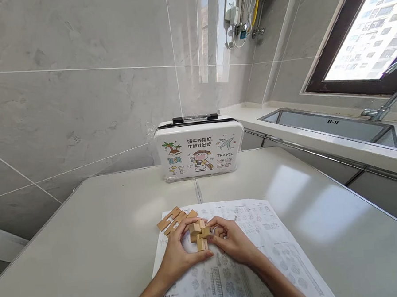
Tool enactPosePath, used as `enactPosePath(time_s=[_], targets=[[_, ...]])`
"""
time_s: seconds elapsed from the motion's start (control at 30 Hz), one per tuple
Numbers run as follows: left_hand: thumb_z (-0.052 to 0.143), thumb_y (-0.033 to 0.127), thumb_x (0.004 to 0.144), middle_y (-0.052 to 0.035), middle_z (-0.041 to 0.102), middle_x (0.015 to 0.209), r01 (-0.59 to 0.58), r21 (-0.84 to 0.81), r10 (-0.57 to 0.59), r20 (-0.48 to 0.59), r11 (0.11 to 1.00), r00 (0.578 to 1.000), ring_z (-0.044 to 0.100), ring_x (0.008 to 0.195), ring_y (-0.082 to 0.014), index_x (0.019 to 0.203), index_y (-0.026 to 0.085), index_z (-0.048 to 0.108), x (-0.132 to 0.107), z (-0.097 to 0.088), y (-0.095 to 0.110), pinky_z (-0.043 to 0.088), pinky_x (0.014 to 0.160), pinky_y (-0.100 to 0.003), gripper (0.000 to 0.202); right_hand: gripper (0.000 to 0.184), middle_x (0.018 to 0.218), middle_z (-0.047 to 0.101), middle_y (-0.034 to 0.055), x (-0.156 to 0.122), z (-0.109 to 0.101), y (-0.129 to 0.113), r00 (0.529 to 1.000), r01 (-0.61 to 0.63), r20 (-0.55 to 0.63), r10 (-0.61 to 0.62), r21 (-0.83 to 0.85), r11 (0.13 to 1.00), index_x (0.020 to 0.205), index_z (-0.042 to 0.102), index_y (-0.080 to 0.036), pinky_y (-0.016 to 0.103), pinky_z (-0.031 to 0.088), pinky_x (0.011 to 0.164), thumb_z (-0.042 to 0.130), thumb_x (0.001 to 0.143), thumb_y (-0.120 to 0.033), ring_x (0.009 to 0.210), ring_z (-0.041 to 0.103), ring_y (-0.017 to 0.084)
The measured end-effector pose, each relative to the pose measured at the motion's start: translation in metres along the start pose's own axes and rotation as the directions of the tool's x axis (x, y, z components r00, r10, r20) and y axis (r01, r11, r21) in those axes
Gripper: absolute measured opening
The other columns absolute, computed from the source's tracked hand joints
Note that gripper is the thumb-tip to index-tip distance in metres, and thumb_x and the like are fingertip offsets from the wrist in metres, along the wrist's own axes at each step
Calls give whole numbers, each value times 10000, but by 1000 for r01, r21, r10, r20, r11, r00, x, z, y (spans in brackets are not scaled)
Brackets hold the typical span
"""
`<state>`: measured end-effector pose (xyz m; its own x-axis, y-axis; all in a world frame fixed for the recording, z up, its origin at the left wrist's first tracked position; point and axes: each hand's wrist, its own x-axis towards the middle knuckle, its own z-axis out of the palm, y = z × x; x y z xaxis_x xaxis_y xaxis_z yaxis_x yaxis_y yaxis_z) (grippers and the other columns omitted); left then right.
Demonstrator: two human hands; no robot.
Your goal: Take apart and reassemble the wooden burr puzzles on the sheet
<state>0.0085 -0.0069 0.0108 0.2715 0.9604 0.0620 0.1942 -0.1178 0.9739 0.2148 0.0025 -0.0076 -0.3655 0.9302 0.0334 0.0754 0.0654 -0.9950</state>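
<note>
A wooden interlocking puzzle (pixel 202 242), made of several crossed light-brown blocks, is held between both hands above a printed sheet. My left hand (pixel 180 251) wraps round it from the left, thumb below and fingers behind. From the right, my right hand (pixel 231 240) pinches a protruding block end between thumb and forefinger, its other fingers curled. Beyond my left hand lie flat notched wooden pieces (pixel 169 219), partly covered by that hand. The printed sheet (pixel 254 256) under the hands carries small line diagrams and tables.
A white case (pixel 200 155) with cartoon prints and a black handle stands upright at the table's back, in clear plastic. The pale table (pixel 100 242) has a seam down its middle. To the right are a counter with a steel sink (pixel 330 126) and a faucet (pixel 387 98).
</note>
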Motion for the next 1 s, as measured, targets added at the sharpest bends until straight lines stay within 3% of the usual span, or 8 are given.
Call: enactPosePath(time_s=[0.17,0.37,0.57,0.63,0.73,0.8,0.9,1.0], targets=[[899,403,712,-93,691,1231,2,-2,-2,-12,1000,1000,650,1166,-295,1178,248,547,-3,4,0,475,1014,-391,604,148,575,493,-83,1,2,0,998,-15,-55,13,-31,999,973,672,-195,242,314,561,718,857,-275,535,411,106],[796,484,781,-66,680,1092,32,118,-30,-13,993,999,647,1007,-266,1154,231,547,-3,3,-6,491,900,-364,515,244,775,630,-12,-1,0,-3,996,2,-86,4,68,998,928,661,-187,255,379,625,759,872,-403,652,521,126],[724,592,845,-115,683,1220,67,68,-71,61,995,996,632,1151,-304,1291,202,586,-4,2,-13,496,1002,-391,608,361,761,617,-8,0,-1,-1,995,13,-102,4,167,986,875,627,-194,263,402,631,798,838,-509,669,531,138],[712,641,844,-133,687,1244,103,2,-103,56,995,993,628,1183,-323,1336,192,594,-3,1,-14,500,1017,-403,677,351,792,612,-9,0,-2,-1,995,28,-102,-11,173,984,939,632,-202,262,401,617,796,841,-496,662,515,134],[624,748,859,-142,718,1147,139,-53,-133,92,989,987,674,1053,-324,1378,165,590,-1,-1,-11,536,948,-427,782,443,1011,639,27,-1,-3,-3,993,84,-94,-73,118,989,1157,632,-235,271,442,654,828,810,-427,762,551,154],[569,801,858,-138,732,1126,131,-71,-121,129,989,984,685,1012,-322,1386,163,598,1,-1,-6,542,945,-438,828,633,1220,606,62,-2,-3,-4,988,143,-63,-141,39,989,1314,595,-271,296,490,743,872,756,-383,917,587,190],[579,807,848,-141,715,1255,96,-84,-81,163,992,983,658,1154,-346,1402,187,607,2,-1,0,497,1056,-447,831,843,1420,501,93,-3,-2,-4,973,229,15,-229,-83,970,1457,528,-315,368,504,943,906,704,-327,1186,555,259],[612,748,870,-144,685,1335,89,-65,-73,212,994,975,641,1206,-350,1440,202,576,2,0,0,476,1089,-464,791,839,1484,444,90,-4,0,-4,965,259,70,-251,-130,957,1457,551,-341,425,439,1100,900,698,-263,1350,480,287]])
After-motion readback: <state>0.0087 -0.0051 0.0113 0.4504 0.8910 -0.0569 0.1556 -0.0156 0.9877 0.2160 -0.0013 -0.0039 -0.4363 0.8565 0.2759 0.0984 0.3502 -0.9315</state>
